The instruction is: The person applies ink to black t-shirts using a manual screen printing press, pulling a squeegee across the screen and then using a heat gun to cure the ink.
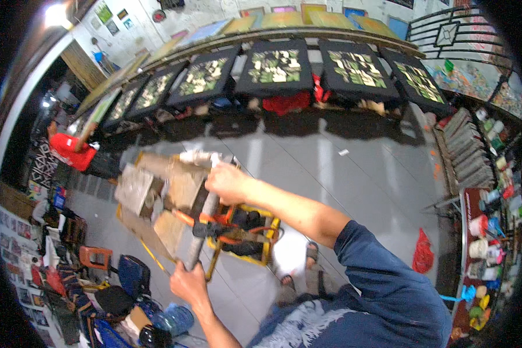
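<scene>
A grey handlebar (196,246) runs across in front of me, part of a wheeled-looking rig with a yellow metal frame (268,239). Around the bar's near end my left hand (189,284) is closed. My right hand (229,182) grips its far end, the arm stretched across to the left. Orange and black parts (219,225) join the bar at its middle. Beyond the bar, the rig carries wooden boards (182,188) and a grey boxy block (138,190). Dark bulky parts (246,223) sit inside the yellow frame; blur hides their kind.
Black T-shirts (275,65) with camouflage-like prints lie on a long bench. A person in red (72,152) stands at the left. Nearby are an orange stool (95,257) and a water jug (177,318). Shelved pots (478,249) line the right; a red bag (423,250) lies on the floor.
</scene>
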`<state>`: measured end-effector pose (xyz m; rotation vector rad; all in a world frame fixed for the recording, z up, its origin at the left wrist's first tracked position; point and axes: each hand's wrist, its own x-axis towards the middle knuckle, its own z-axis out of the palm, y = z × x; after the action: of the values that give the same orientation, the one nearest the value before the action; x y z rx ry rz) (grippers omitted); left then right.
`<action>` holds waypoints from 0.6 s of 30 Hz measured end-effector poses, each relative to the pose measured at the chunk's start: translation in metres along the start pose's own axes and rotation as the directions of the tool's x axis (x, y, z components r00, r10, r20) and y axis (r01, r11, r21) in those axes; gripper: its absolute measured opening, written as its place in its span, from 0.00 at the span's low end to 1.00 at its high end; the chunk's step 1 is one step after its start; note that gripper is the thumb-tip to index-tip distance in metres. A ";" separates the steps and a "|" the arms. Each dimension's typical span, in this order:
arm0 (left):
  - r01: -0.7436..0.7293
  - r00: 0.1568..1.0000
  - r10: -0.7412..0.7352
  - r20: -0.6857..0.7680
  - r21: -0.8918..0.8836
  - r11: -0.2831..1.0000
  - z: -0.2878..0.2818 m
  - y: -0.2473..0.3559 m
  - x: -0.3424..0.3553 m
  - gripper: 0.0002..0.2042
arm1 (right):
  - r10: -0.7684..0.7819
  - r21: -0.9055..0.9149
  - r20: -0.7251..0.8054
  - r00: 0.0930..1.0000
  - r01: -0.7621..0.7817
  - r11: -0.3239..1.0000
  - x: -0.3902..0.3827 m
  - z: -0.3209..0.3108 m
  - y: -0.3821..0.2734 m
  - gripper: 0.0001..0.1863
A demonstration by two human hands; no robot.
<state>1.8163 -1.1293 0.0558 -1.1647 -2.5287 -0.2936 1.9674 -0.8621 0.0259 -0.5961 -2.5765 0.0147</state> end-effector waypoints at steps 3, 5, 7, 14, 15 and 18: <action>-0.223 0.973 0.208 -0.104 -0.159 0.962 0.001 0.001 -0.018 0.12 | 0.118 -0.026 -0.090 0.989 -0.120 0.992 -0.087 -0.034 -0.023 0.17; -0.300 0.954 0.299 -0.038 -0.211 0.930 0.002 -0.005 -0.023 0.12 | 0.225 -0.060 -0.123 0.967 -0.233 0.971 -0.132 -0.054 -0.045 0.19; -0.425 0.900 0.433 -0.038 -0.291 0.857 0.005 -0.007 -0.011 0.12 | 0.347 -0.077 -0.170 0.922 -0.364 0.928 -0.169 -0.072 -0.073 0.21; -0.814 0.548 0.794 -0.263 -0.387 0.434 0.026 0.056 0.010 0.12 | 0.657 -0.153 -0.210 0.724 -0.688 0.709 -0.268 -0.120 -0.141 0.21; -0.832 0.502 0.826 -0.257 -0.402 0.381 0.032 0.071 0.012 0.12 | 0.692 -0.176 -0.217 0.688 -0.725 0.666 -0.277 -0.126 -0.149 0.21; -0.875 0.345 0.889 -0.300 -0.446 0.189 0.043 0.123 0.025 0.12 | 0.770 -0.220 -0.249 0.587 -0.809 0.546 -0.302 -0.138 -0.161 0.22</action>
<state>1.8857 -1.0187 0.0311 -2.6394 -1.2833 -0.6819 2.2026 -1.1466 0.0262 -1.7972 -1.9616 -0.1261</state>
